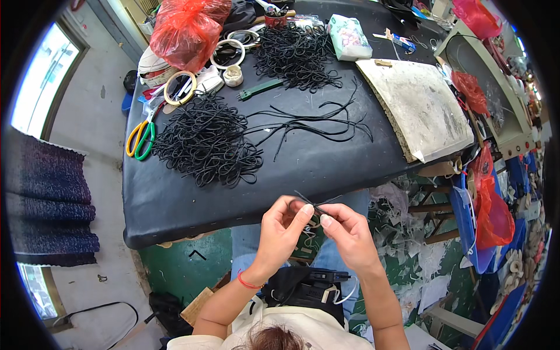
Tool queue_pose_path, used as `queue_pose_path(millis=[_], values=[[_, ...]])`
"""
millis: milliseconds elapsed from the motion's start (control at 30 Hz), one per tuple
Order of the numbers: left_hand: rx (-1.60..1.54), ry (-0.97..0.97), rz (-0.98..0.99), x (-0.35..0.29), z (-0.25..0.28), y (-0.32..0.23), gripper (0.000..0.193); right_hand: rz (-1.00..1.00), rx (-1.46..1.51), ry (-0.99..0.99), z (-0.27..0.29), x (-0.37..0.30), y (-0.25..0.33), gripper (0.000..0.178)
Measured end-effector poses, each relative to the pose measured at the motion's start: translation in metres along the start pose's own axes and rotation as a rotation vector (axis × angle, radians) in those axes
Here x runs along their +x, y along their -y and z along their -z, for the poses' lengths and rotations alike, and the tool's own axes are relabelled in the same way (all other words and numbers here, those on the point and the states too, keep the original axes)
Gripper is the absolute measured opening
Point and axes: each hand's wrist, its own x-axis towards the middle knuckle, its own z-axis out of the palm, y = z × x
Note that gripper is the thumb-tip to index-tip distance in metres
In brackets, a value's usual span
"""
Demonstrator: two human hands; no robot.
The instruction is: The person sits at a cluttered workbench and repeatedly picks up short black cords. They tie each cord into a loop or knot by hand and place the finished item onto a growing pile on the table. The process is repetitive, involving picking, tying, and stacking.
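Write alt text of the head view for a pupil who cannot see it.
A person's left hand and right hand pinch thin black cord near a black table. On it lie a near heap and a far heap of tangled cord, loose strands and scissors.

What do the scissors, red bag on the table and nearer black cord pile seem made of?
Scissors: shiny, likely metal blades; smooth, probably plastic handles.
Red bag: likely plastic film, glossy, crinkled, see-through.
Cord pile: low-sheen, pliable loops; textile or rubber, unclear.

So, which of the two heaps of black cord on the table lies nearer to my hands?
The front heap, beside the scissors with orange and green handles; the back heap lies farther away, next to the pale package.
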Motion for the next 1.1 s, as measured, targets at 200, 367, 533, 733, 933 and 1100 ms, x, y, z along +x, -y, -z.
queue_pose_path(millis=[200,367,533,733,933,1100], values=[[-0.346,0.135,0.200,0.009,0.002,-0.010,0.018,0.104,0.055,-0.099,-0.019,-0.006,-0.002,0.015],[-0.100,0.291,0.277,0.011,0.010,-0.025,0.015,0.301,-0.328,-0.252,0.000,0.005,0.023,0.018],[-0.066,0.374,0.214,0.008,0.011,-0.025,0.015,0.174,-0.004,0.027,-0.006,0.011,0.015,0.012],[-0.079,0.351,0.253,0.005,0.016,-0.023,0.015,0.127,0.052,-0.014,-0.011,0.007,0.006,0.012],[-0.087,0.336,0.260,0.002,0.013,-0.022,0.015,0.031,0.212,-0.022,-0.010,0.006,0.005,0.016],[-0.086,0.319,0.266,-0.001,0.013,-0.020,0.015,-0.012,0.246,-0.030,-0.009,0.007,0.006,0.017]])
